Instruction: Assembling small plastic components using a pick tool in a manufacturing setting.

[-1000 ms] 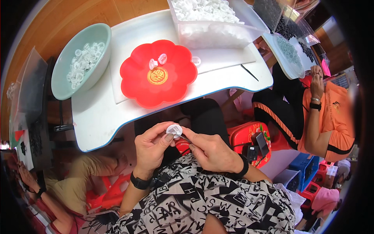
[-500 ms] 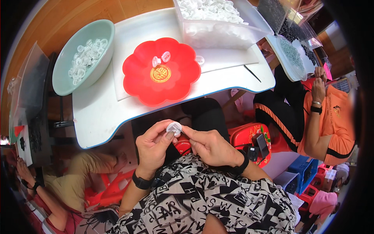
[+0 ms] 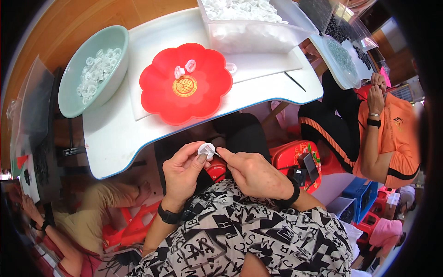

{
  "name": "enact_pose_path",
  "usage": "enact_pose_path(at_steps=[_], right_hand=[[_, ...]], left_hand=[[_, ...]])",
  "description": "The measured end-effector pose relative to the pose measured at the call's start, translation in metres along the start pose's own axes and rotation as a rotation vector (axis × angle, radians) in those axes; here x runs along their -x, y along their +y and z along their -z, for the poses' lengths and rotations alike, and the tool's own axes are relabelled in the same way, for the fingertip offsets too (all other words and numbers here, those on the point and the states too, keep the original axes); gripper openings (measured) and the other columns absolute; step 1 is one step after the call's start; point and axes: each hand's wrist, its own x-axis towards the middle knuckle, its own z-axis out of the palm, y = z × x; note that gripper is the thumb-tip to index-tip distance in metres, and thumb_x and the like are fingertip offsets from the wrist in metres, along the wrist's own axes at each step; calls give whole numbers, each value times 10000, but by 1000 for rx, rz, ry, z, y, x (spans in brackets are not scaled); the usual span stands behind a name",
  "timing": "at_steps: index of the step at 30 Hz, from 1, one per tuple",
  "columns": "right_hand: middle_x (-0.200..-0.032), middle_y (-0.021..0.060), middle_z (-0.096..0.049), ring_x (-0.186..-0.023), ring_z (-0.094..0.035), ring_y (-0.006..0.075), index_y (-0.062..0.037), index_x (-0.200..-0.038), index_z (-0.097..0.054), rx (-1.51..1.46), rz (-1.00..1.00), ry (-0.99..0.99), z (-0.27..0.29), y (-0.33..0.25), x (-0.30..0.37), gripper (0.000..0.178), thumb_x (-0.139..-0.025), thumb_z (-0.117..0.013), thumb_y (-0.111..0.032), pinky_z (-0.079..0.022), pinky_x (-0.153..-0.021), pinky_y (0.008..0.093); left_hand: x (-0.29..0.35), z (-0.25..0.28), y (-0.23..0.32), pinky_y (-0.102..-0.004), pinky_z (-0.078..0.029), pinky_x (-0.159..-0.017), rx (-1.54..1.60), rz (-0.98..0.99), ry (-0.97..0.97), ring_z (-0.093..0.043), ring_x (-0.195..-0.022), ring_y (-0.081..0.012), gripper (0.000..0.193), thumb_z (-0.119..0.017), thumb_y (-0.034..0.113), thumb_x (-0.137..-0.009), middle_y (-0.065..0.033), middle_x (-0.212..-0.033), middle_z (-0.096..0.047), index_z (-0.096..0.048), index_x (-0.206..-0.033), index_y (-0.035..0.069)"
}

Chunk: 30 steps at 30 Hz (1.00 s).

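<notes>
Over my lap, just off the table's near edge, my left hand (image 3: 179,173) pinches a small round white plastic part (image 3: 206,149) between thumb and fingers. My right hand (image 3: 253,171) is closed on a slim tool, mostly hidden, whose thin tip (image 3: 216,153) meets the part's right side. Ahead of both hands, a red flower-shaped dish (image 3: 203,99) on the table holds two similar white parts (image 3: 184,69). One more white part (image 3: 231,68) lies beside the dish's right rim.
The white table (image 3: 110,138) carries a pale green bowl (image 3: 115,76) of white parts, a clear bin (image 3: 258,39) heaped with them, and a thin black stick (image 3: 294,81). A co-worker in orange (image 3: 392,134) sits at right; another person's arm (image 3: 55,240) shows at left. A red stool (image 3: 286,154) holds a phone (image 3: 311,166).
The view has shifted slightly, moving the table and dish a little left. My left hand still holds the white part; my right fingers have changed their position slightly against its edge.
</notes>
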Motion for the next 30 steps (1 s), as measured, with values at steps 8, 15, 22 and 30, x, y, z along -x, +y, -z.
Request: enact_pose_path(at_steps=[8, 15, 22, 30], right_hand=[[-700, 243, -580, -662, -591, 410, 78, -1168, -422, -23, 70, 5, 1, 2, -2, 432, -745, -501, 46, -478, -574, 459], [-729, 227, -590, -660, -607, 383, 92, -1076, -442, 188, 6, -165, 8, -8, -5, 390, -697, -524, 58, -494, -570, 436], [-707, 241, -587, -659, -611, 404, 118, -1132, -408, 351, -13, -277, 7, -9, -19, 530, -632, -570, 47, -502, -582, 437], [-665, 191, -592, -612, -622, 322, 28, -1069, -476, -139, -1, 11, -9, 11, -16, 235, -840, -443, -8, -481, -553, 409]], left_hand=[[-1, 1, -1, -233, -503, -705, -22, -1, -22, -591, -783, -123, 226, -571, -26, -865, -117, -995, -599, -574, -1083, -86], [1, -2, -3, -251, -511, -677, -192, -125, -45, -597, -789, -152, 218, -600, -13, -845, -168, -1069, -581, -603, -1057, -64], [-3, 3, -17, -237, -511, -649, -498, -277, -54, -591, -792, -135, 204, -563, -61, -840, -151, -1066, -583, -613, -1037, -46], [-8, 1, -19, -238, -499, -716, -1, -65, 96, -595, -844, -143, 253, -630, -30, -817, -145, -1073, -605, -601, -1065, -66]])
